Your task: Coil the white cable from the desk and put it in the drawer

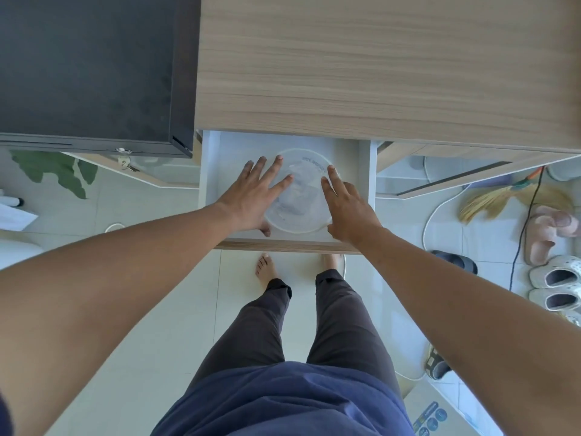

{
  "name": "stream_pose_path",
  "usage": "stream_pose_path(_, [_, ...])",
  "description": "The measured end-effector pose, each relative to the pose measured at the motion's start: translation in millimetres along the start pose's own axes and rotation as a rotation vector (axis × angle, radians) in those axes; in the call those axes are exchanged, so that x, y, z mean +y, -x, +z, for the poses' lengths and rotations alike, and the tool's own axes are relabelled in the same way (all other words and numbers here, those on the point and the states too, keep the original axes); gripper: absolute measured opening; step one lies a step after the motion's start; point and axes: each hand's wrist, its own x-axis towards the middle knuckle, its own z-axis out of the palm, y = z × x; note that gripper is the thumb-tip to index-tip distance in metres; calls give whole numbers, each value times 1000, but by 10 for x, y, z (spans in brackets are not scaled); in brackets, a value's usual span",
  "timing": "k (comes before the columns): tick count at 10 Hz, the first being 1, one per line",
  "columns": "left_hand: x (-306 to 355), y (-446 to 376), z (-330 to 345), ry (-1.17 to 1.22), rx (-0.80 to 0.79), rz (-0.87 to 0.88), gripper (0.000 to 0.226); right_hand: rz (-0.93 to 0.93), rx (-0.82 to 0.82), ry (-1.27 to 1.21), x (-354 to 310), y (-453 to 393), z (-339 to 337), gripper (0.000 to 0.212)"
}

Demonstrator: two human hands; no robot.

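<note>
The white drawer (211,171) stands pulled out under the wooden desk (377,67). A round translucent container (306,166) lies inside it. Something pale and whitish shows through its lid (294,204); I cannot tell whether it is the white cable. My left hand (251,196) lies flat on the left part of the lid, fingers spread, thumb at the lower rim. At the container's right rim, my right hand (349,209) has its fingers along the edge and its thumb at the lower edge. No loose cable shows on the desk.
A black cabinet (88,67) stands left of the desk. On the tiled floor at the right are a white cord (431,220), a black cord (522,228), a broom (515,199) and several slippers (556,275). My bare feet stand just below the drawer front (283,246).
</note>
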Motion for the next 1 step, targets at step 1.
stream_pose_path(1, [-25,78,-186,153,-6,-36,121,-8,12,1,-14,7,-201,88])
